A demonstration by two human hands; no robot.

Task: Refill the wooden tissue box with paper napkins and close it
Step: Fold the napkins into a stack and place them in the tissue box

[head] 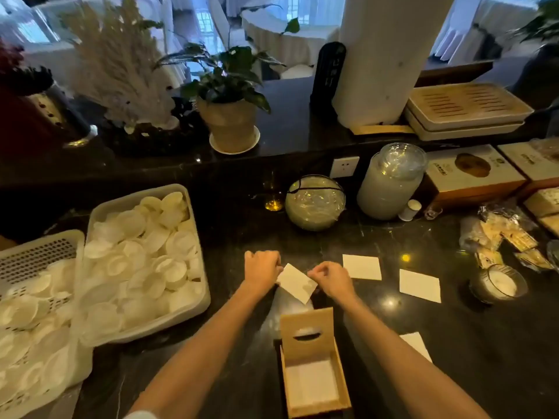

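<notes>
Both hands, left hand (262, 267) and right hand (331, 279), pinch one folded napkin (296, 282) between them over the dark worktop (453, 343); the open wooden tissue box (313, 378) lies just nearer, long axis near-to-far, slightly closer to the right hand.

Dark marble counter (236, 225), bright windows (205, 19) behind

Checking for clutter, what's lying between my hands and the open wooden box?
Head view: only bare dark counter separates the napkin-holding hands from the wooden box.
</notes>
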